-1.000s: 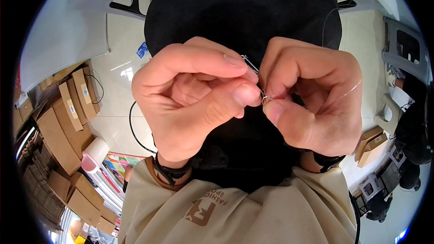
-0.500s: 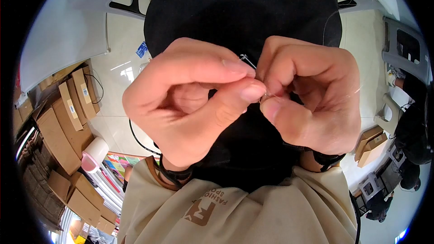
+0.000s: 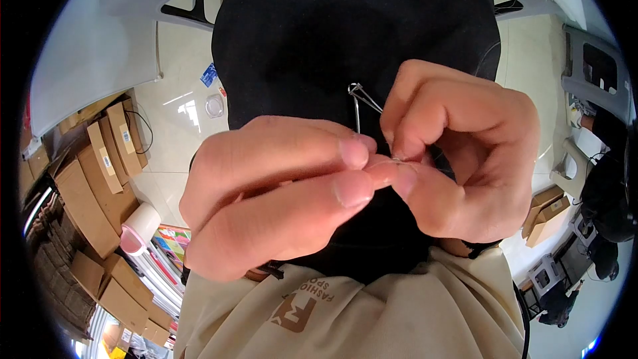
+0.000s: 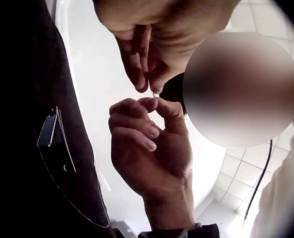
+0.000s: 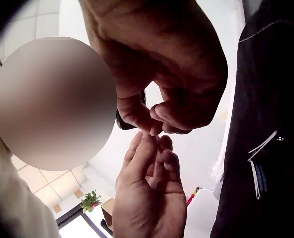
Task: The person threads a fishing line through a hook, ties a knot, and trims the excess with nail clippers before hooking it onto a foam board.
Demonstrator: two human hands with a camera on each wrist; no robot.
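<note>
Tiled floor [image 3: 174, 159] bkgd; L hand [image 3: 266, 193] + R hand [image 3: 465, 153] grips pinch wire pin [image 3: 357, 106].

The left hand [image 3: 266, 199] has dropped toward the lower left of the frame and rolled flatter. Its fingers now stretch rightward to meet the thumb of the right hand [image 3: 465, 146]. The wire pin [image 3: 359, 103], earlier just a short tip above the left forefinger, now stands exposed in the upper middle, loop uppermost.

The left grip [image 3: 279, 193] and right grip [image 3: 465, 153] meet fingertip to fingertip, pinching a thin metal pin [image 3: 357, 101] before black cloth [image 3: 299, 40].
</note>
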